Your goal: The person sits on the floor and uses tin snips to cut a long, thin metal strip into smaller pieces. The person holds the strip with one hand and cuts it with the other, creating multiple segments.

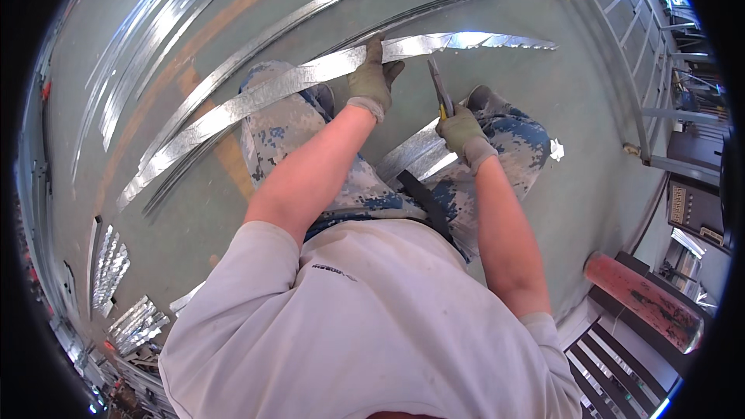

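1. Metal strip (pixel 306 74): long and silvery, it is held above the floor (pixel 547 217), crossing over the left knee (pixel 269 74). Its right end tapers, with notches along the lower edge.
2. The left hand (pixel 371 84), in an olive work glove, grips the strip about midway along, one digit laid across the upper face.
3. The right hand (pixel 463 132), gloved alike, is closed around the handles of the snips (pixel 441 89). Their blades point at the strip's notched lower edge; whether they touch it, I cannot tell.
4. Between the legs lies a broad piece of sheet metal (pixel 411 154), and a small bright scrap (pixel 556 150) is on the floor just beyond the right knee.
5. Toward the floor's left edge are toothed offcuts (pixel 110 268), with more strips (pixel 138 324) heaped beside them.
6. Near the floor's right edge is a worn red cylinder (pixel 644 300).
7. Past the held strip lie a dark thin bundle (pixel 423 12) and a long bright length (pixel 326 6).
8. Farther off, toward the floor's far right corner, stands a wheeled metal frame (pixel 613 43).
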The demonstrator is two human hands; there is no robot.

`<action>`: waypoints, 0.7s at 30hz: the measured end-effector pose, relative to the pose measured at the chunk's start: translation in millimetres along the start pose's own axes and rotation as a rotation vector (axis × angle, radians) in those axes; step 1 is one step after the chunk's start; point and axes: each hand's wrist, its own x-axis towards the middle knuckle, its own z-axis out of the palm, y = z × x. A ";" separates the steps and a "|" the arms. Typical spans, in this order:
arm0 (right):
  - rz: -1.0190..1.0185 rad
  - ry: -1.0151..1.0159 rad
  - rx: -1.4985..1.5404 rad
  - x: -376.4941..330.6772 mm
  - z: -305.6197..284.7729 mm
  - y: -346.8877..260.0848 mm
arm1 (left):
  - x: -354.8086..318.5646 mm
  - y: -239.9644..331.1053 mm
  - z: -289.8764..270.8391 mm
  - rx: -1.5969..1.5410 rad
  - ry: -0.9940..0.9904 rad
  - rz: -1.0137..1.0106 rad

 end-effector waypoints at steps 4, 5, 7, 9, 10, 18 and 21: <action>0.068 -0.217 0.380 -20.2 9.1 -4.1 | 1.0 0.1 -22.0 0.346 -0.106 0.089; 0.057 -0.216 0.399 -31.1 7.6 -11.7 | -0.4 3.8 -17.9 0.260 -0.086 0.016; 0.050 -0.245 0.418 -31.2 12.0 -11.8 | -5.3 9.1 -14.8 0.163 -0.051 -0.062; 0.031 -0.260 0.425 -38.3 8.6 -24.2 | -6.0 7.6 -18.0 0.130 -0.026 -0.073; 0.022 -0.268 0.428 -40.6 8.2 -28.7 | -5.9 7.0 -19.4 0.116 -0.007 -0.075; -0.032 -0.280 0.498 -19.5 37.6 -5.6 | -14.3 17.5 -8.6 0.168 0.031 -0.175; -0.053 -0.277 0.463 -22.9 40.2 -14.0 | -5.8 10.8 -16.8 0.079 0.040 -0.122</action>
